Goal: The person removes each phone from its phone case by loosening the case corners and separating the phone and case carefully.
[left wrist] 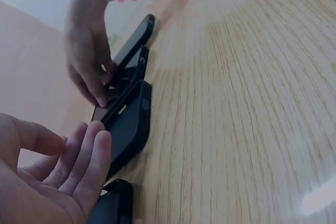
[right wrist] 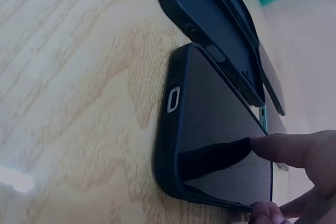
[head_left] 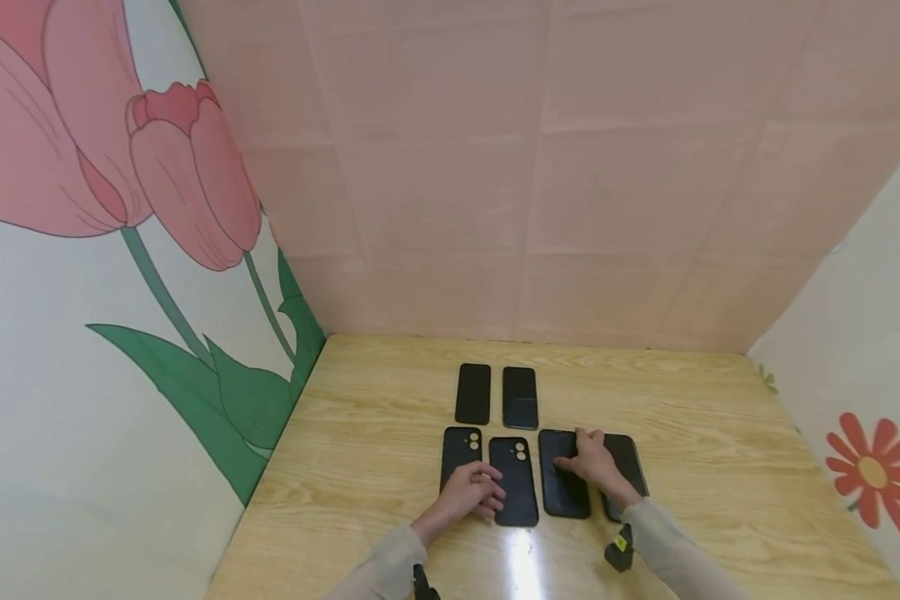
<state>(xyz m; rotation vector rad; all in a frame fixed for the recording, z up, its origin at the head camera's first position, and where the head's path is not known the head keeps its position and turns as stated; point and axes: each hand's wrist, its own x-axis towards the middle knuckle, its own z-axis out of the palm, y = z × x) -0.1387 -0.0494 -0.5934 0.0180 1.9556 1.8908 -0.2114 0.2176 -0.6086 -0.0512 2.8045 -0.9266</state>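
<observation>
My right hand is at a phone in a dark case, screen up on the table. In the right wrist view, one digit of that hand presses the phone's screen, while curled fingers meet the case's side edge. My left hand hovers with loosely bent fingers, holding nothing, near two dark phone cases. One case lies right of it; the other case is partly covered by it. Both show camera cutouts and have no phone inside. A second cased phone lies partly behind my right forearm.
Two bare phones, a left phone and a right phone, lie side by side behind the cases. The wooden table meets a pink back wall and side walls with printed flowers.
</observation>
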